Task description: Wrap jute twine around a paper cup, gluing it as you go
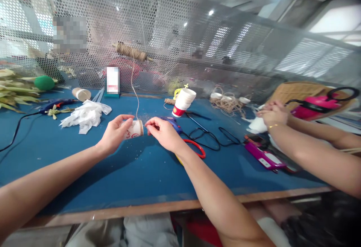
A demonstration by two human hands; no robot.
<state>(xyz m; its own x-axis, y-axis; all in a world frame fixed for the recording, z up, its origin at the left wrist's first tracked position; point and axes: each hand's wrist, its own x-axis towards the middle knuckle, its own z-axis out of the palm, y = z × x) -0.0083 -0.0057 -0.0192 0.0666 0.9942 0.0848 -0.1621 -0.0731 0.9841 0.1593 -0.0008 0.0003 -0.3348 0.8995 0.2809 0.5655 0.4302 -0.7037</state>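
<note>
My left hand is closed around a printed white paper cup lying on its side above the table. A band of brown twine runs round the cup's right end. From a spool of twine on the mesh panel, a strand drops to the cup. Beside that banded end is my right hand, thumb and fingertips pinched together; whatever they grip is too small to make out. Just behind the right hand, a blue tool with a cord is partly covered.
Stacked paper cups stand beyond my right hand. Red loop handles lie by my right forearm. White strips, a glue gun and husks are leftward. A co-worker's hands are at right, near a purple case.
</note>
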